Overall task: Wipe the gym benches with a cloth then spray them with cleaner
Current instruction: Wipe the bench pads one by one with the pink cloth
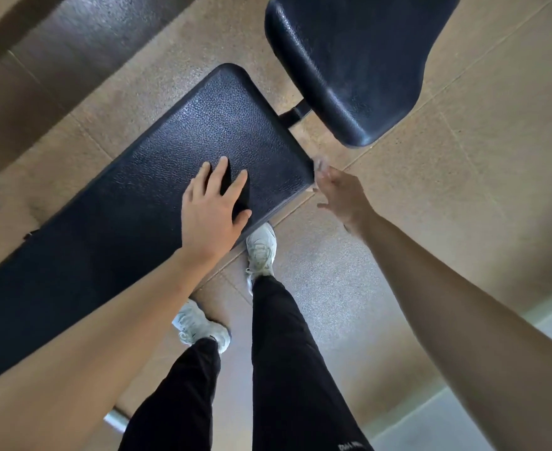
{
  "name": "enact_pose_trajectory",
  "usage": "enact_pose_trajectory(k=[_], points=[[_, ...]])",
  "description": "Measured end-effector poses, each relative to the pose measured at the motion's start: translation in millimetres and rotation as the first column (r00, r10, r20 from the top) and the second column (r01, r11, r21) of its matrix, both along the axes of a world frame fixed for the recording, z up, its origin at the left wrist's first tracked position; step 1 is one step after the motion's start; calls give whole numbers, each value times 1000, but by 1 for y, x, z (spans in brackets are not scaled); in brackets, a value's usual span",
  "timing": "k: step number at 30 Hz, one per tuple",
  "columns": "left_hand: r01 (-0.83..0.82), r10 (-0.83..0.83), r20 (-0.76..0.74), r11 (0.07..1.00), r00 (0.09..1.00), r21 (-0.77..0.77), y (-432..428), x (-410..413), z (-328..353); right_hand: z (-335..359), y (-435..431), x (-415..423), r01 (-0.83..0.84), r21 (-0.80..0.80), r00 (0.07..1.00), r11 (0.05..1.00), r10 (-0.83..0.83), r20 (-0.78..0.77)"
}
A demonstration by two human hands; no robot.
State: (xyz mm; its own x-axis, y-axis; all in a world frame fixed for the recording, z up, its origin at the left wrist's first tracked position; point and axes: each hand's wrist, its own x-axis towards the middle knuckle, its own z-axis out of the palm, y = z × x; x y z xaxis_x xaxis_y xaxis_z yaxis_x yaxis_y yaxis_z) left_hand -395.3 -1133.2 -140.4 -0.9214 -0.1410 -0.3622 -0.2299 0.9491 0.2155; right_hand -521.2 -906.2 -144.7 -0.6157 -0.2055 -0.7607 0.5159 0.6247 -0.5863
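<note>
Left to right on my feed. Long bench pad (111, 222) runs from 8 o'clock up to centre: black, pebbled, dull sheen. Left hand (212, 216) lies flat on the pad's end near centre, fingers straight and spread, pressing a dark cloth (237, 193) onto the pad. Nothing is curled round the cloth, it's only pinned under palm and fingers. It's nearly the pad's colour, so its edges are hard to trace. White shoe (261, 252) sits at 6 o'clock of that hand, just beside the pad's edge. Right hand (339, 196) hangs off the pad's corner at 3 o'clock, motion-blurred. There's a pale smear at the fingertips, maybe a held item, but I cannot tell if it grips anything or how open it is. Second bench pad (359, 70) is at 1 o'clock, apart from the first.

Risks, my call: with flat pressure only, the cloth could slip or bunch on the textured surface and leave strips unwiped. The hand is near the pad's end, so a stroke could run off the edge and drop the cloth to the floor (463, 157).

Containers: none I can make out. No cleaner bottle clearly in view.
</note>
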Motion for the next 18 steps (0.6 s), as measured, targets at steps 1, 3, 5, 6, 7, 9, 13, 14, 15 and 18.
enact_pose_trajectory(k=[1, 3, 5, 6, 7, 9, 13, 14, 15, 18], points=[[12, -12, -4, 1000, 1000, 0, -2, 1, 0, 1, -2, 6, 146, -37, 983, 989, -141, 115], [30, -30, -13, 1000, 999, 5, -4, 2, 0, 1, -6, 16, 387, -69, 889, 919, -353, 292], [41, -40, -17, 999, 999, 16, -5, 3, 0, 2, -11, 27, 560, -56, 770, 827, -494, 403], [45, -45, -18, 999, 999, 21, -6, 3, 1, 4, -14, 32, 618, -42, 716, 785, -540, 442], [51, -50, -19, 998, 999, 28, -8, 3, 1, 5, -18, 37, 662, -37, 669, 748, -568, 480], [70, -69, -18, 996, 997, 54, -12, 4, 2, 7, -26, 49, 709, -12, 602, 705, -596, 532], [84, -80, -30, 988, 996, 130, -23, 17, 3, 8, -44, 70, 718, 25, 566, 696, -604, 561], [68, -63, -37, 987, 997, 144, -26, 23, 3, 8, -49, 76, 709, 30, 564, 704, -593, 574], [45, -38, -47, 986, 998, 159, -30, 32, 4, 8, -54, 82, 698, 32, 566, 716, -579, 587], [-55, 71, -72, 979, 995, 197, -41, 68, 9, 6, -68, 103, 645, 40, 581, 763, -524, 622]])
